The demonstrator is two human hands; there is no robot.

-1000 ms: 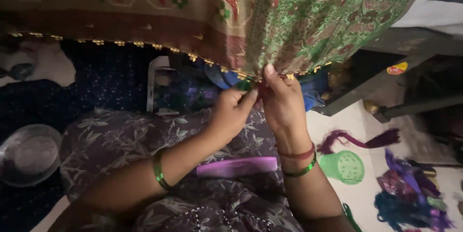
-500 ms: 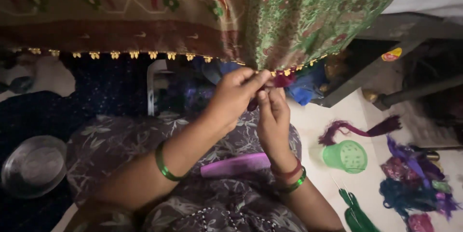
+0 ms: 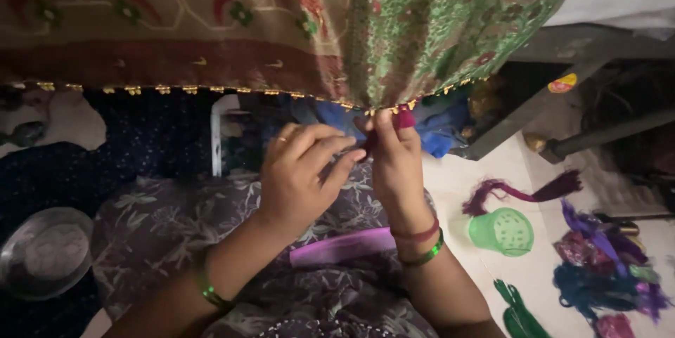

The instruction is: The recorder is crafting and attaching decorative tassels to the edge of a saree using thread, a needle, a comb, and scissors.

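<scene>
A large embroidered cloth [image 3: 211,22] hangs across the top of the view, brown and red with flower motifs on its left part and green on its right, its lower border trimmed with a row of small gold beads [image 3: 162,89]. Under it lies the person's lap in a grey floral garment [image 3: 176,232], with a dark blue dotted fabric [image 3: 140,141] to the left of it. A round steel bowl [image 3: 43,252] sits at the lower left. The left hand [image 3: 302,173] is curled, fingers bent toward the thumb, its fingertips meeting the right hand just below the cloth's edge; whether it grips anything I cannot tell. The right hand [image 3: 395,162] is closed, pinching a small maroon tassel [image 3: 402,119] right at the beaded border where the green part of the cloth folds. A purple comb [image 3: 343,248] rests on the lap between the two wrists. To the right, on the pale floor [image 3: 464,183], stands a green perforated plastic cup [image 3: 501,231], with a maroon thread bundle [image 3: 524,192] just above it and a heap of purple, blue and teal threads [image 3: 605,268] further right. Green bangles [image 3: 425,254] ring both wrists.
</scene>
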